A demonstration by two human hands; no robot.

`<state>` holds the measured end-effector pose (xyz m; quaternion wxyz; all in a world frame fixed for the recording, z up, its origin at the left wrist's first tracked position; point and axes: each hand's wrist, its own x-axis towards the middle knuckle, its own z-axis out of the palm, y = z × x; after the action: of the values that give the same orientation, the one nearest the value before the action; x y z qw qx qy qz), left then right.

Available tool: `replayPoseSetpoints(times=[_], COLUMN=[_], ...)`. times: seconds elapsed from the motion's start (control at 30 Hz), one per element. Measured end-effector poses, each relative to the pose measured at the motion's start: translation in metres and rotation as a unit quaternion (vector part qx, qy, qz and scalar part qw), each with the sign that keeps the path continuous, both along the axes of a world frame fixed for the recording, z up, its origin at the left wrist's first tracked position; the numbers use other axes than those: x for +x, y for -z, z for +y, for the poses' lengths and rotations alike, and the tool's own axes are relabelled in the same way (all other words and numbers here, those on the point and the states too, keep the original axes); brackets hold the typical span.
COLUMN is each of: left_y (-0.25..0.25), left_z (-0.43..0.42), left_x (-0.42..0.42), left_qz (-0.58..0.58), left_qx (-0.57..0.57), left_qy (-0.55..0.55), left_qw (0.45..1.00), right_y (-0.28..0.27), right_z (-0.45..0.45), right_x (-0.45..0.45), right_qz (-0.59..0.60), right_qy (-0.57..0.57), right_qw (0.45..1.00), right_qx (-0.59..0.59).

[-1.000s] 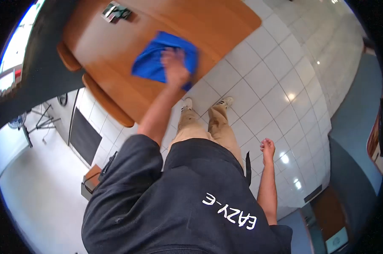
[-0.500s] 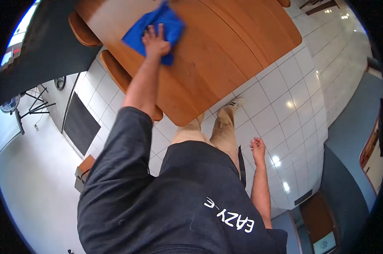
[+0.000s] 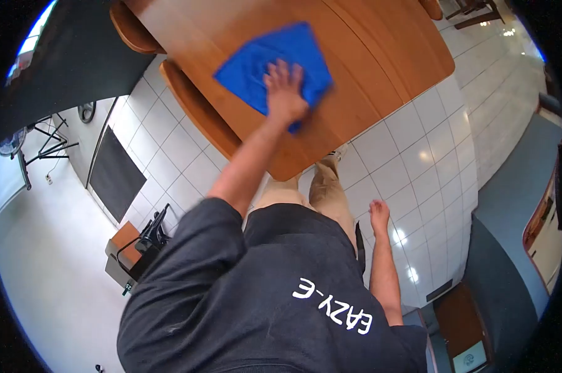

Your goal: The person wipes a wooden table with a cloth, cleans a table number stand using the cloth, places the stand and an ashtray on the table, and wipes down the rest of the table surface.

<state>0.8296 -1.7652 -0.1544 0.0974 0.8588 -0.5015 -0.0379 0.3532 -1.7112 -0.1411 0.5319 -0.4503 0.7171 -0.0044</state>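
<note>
A blue cloth (image 3: 306,46) lies spread on the wooden table (image 3: 368,81), near its front edge. My left hand (image 3: 285,93) presses flat on the cloth, palm down, its fingers spread and not wrapped round it. Part of the cloth is hidden under the palm, and one corner reaches down past the wrist. My right hand (image 3: 379,215) hangs at my side above the tiled floor, away from the table. Its fingers are loosely bent, with no object visible in them.
Brown chairs (image 3: 197,105) line the table's left side. A dark mat (image 3: 116,177) lies on the floor at the left. Near my left elbow is a box-like unit (image 3: 124,248) with black items. A wooden stool or chair (image 3: 474,12) is at the top right.
Over the last half second, my left hand and the blue cloth have moved right and toward me across the table. The table fills more of the view than a second ago. My right hand stays low.
</note>
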Motion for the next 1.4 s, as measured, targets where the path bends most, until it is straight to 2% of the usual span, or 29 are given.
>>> replayPoseSetpoints(times=[0.07, 0.13, 0.17, 0.23, 0.27, 0.3, 0.37, 0.4, 0.47, 0.53, 0.57, 0.63, 0.67, 0.73, 0.8, 0.87, 0.9, 1.0, 1.1, 1.2, 1.27, 1.33, 1.4], left_y=[-0.021, -0.024, -0.032, -0.021, -0.028, -0.028, -0.033, -0.038, -0.029, -0.007, 0.001, -0.008, -0.005, 0.003, 0.000, 0.008, 0.012, 0.016, 0.022, 0.025, 0.028, 0.030, 0.030], left_z=[0.009, 0.014, 0.015, 0.019, 0.022, 0.027, 0.036, 0.040, 0.046, 0.052, 0.055, 0.055, 0.053, 0.055, 0.052, 0.052, 0.055, 0.062, 0.065, 0.067, 0.069, 0.069, 0.070], left_x=[-0.061, -0.098, -0.105, -0.098, -0.087, -0.070, -0.030, -0.012, 0.021, 0.049, 0.057, 0.068, 0.071, 0.069, 0.067, 0.071, 0.071, 0.074, 0.077, 0.077, 0.078, 0.078, 0.077], left_qz=[0.105, 0.216, 0.230, 0.360, 0.331, 0.331, 0.307, 0.283, 0.197, 0.070, 0.069, 0.046, 0.046, -0.012, -0.016, -0.026, -0.021, -0.028, -0.024, -0.024, -0.019, -0.024, -0.026], left_qx=[0.028, -0.036, -0.070, -0.204, -0.275, -0.272, -0.267, -0.265, -0.224, -0.176, -0.173, -0.054, -0.048, -0.023, -0.008, -0.019, -0.009, -0.001, -0.017, -0.011, -0.006, 0.001, 0.005], left_qy=[0.048, 0.056, 0.060, 0.012, -0.032, -0.058, -0.130, -0.177, -0.245, -0.299, -0.314, -0.370, -0.391, -0.356, -0.376, -0.378, -0.389, -0.389, -0.394, -0.400, -0.397, -0.397, -0.392], left_qw=[0.993, 0.974, 0.969, 0.910, 0.902, 0.902, 0.904, 0.905, 0.923, 0.935, 0.931, 0.926, 0.918, 0.934, 0.926, 0.925, 0.921, 0.921, 0.919, 0.916, 0.918, 0.917, 0.920], right_y=[-0.003, -0.038, -0.060, -0.074, -0.074, -0.070, -0.043, -0.031, -0.009, 0.004, 0.006, 0.011, 0.015, 0.023, 0.033, 0.048, 0.057, 0.070, 0.077, 0.065, 0.051, 0.032, 0.037], right_z=[-0.015, -0.042, -0.050, -0.064, -0.070, -0.075, -0.081, -0.084, -0.092, -0.113, -0.129, -0.180, -0.214, -0.287, -0.366, -0.445, -0.479, -0.520, -0.495, -0.389, -0.304, -0.240, -0.215], right_x=[0.050, 0.132, 0.174, 0.236, 0.261, 0.283, 0.312, 0.319, 0.328, 0.326, 0.324, 0.317, 0.317, 0.317, 0.326, 0.340, 0.351, 0.409, 0.459, 0.477, 0.459, 0.421, 0.361], right_qz=[-0.063, -0.098, -0.124, -0.156, -0.142, -0.131, -0.051, -0.053, 0.088, 0.090, 0.101, 0.135, 0.140, 0.139, 0.136, 0.168, 0.168, 0.150, 0.118, 0.049, 0.006, -0.021, -0.158], right_qy=[-0.093, -0.189, -0.211, -0.271, -0.308, -0.343, -0.390, -0.396, -0.468, -0.470, -0.466, -0.459, -0.454, -0.455, -0.446, -0.441, -0.427, -0.433, -0.482, -0.564, -0.613, -0.730, -0.771], right_qw=[0.982, 0.945, 0.917, 0.873, 0.850, 0.824, 0.808, 0.806, 0.775, 0.761, 0.756, 0.745, 0.738, 0.707, 0.716, 0.694, 0.702, 0.701, 0.653, 0.608, 0.603, 0.552, 0.516], right_qx=[-0.155, -0.250, -0.315, -0.374, -0.403, -0.431, -0.439, -0.436, -0.416, -0.438, -0.449, -0.464, -0.479, -0.524, -0.519, -0.544, -0.545, -0.546, -0.572, -0.557, -0.511, -0.403, -0.339])
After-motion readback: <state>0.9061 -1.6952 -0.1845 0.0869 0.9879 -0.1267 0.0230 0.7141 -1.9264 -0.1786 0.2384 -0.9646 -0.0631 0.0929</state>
